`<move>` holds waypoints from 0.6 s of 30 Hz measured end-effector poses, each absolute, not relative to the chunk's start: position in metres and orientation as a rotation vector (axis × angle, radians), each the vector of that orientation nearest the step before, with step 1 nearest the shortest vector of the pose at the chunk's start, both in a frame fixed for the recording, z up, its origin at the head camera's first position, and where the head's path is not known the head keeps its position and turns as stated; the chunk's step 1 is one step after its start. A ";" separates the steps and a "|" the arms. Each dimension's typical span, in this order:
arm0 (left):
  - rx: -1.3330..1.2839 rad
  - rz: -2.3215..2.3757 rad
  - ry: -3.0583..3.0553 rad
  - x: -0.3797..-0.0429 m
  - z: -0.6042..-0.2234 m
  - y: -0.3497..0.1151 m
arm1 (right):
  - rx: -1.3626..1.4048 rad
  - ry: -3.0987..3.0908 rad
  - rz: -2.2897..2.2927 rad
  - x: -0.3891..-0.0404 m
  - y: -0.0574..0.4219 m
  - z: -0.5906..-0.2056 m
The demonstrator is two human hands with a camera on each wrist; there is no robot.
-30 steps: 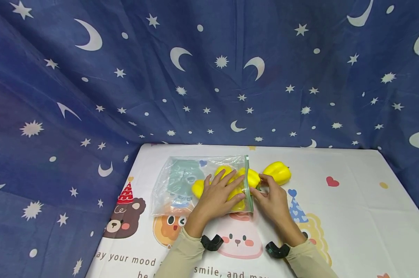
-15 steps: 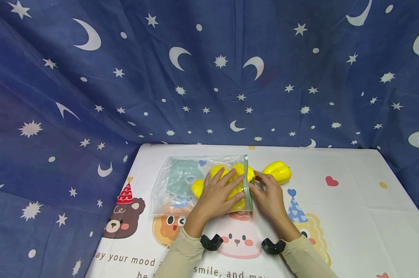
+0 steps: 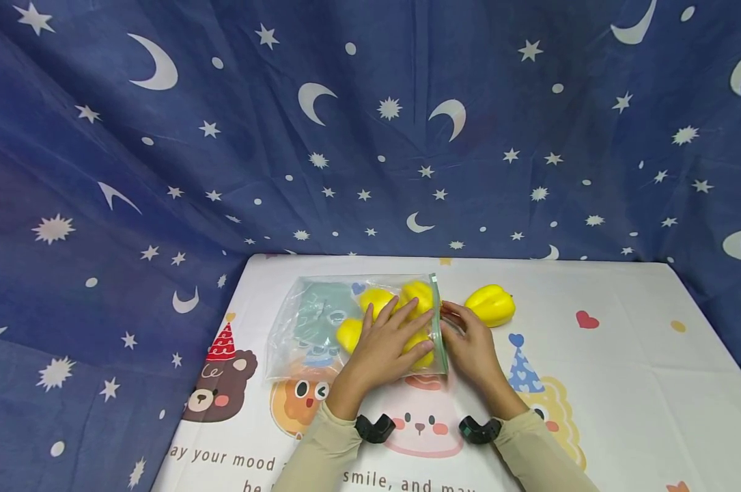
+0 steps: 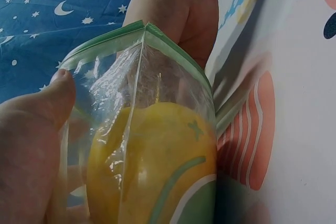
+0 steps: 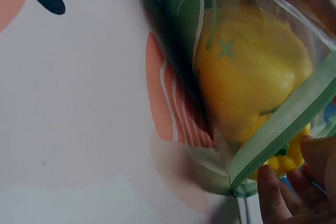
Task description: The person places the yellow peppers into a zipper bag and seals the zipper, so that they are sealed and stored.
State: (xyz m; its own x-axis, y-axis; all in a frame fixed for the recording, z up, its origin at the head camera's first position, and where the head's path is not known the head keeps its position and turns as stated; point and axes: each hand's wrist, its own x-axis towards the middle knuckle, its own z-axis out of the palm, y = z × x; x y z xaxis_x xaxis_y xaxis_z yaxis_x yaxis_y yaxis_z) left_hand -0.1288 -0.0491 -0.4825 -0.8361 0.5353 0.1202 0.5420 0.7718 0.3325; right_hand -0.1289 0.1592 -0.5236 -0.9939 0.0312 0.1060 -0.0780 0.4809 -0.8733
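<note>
A clear zip bag point(image 3: 321, 328) with a green zip edge lies on its side, mouth to the right. Several yellow bell peppers point(image 3: 376, 301) show through its plastic. My left hand point(image 3: 382, 348) rests on the bag with fingers spread; in the left wrist view its thumb touches the zip edge. At the mouth, my right hand point(image 3: 471, 342) holds the stem end of one yellow bell pepper point(image 5: 291, 161), most of which is inside; its fingertips are partly hidden by the bag's edge in the head view. Another yellow bell pepper point(image 3: 492, 305) lies outside, just right of the bag.
A white tablecloth point(image 3: 640, 396) printed with cartoon animals and lettering covers the table. Behind and to the left hangs a dark blue curtain point(image 3: 370, 137) with moons and stars.
My right hand has moved left, and the bell pepper at the mouth has slid deeper into the bag. My left hand stays on the bag. The outside pepper has not moved.
</note>
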 end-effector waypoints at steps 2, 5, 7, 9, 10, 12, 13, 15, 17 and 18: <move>-0.894 -0.572 -2.942 -0.128 -0.483 -0.049 | 0.044 -2.588 1.645 -0.130 0.159 -0.524; -0.897 -0.581 -2.941 -0.129 -0.483 -0.049 | 0.059 -2.563 1.784 -0.132 0.157 -0.526; -0.901 -0.583 -2.937 -0.129 -0.484 -0.049 | 0.062 -2.545 1.864 -0.133 0.156 -0.526; -0.905 -0.586 -2.932 -0.128 -0.484 -0.049 | 0.056 -2.537 1.915 -0.134 0.155 -0.527; -0.907 -0.588 -2.932 -0.128 -0.484 -0.049 | 0.053 -2.535 1.926 -0.134 0.155 -0.527; -0.910 -0.592 -2.929 -0.128 -0.484 -0.049 | 0.033 -2.534 1.943 -0.134 0.155 -0.528; -0.911 -0.595 -2.928 -0.128 -0.483 -0.049 | 0.026 -2.534 1.948 -0.134 0.155 -0.529; -0.911 -0.600 -2.930 -0.127 -0.483 -0.049 | 0.018 -2.543 1.952 -0.134 0.156 -0.530; -0.911 -0.601 -2.931 -0.127 -0.482 -0.049 | 0.021 -2.548 1.958 -0.134 0.157 -0.531; -0.911 -0.602 -2.932 -0.127 -0.482 -0.049 | 0.021 -2.555 1.953 -0.133 0.158 -0.530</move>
State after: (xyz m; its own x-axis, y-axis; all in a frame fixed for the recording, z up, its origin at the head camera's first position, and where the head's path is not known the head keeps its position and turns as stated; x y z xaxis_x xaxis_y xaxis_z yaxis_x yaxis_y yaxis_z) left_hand -0.1271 -0.0491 -0.4822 -0.8304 0.5432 0.1244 0.5483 0.7565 0.3565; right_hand -0.1333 0.1577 -0.5303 -0.9971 -0.0555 -0.0515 0.0351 0.2632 -0.9641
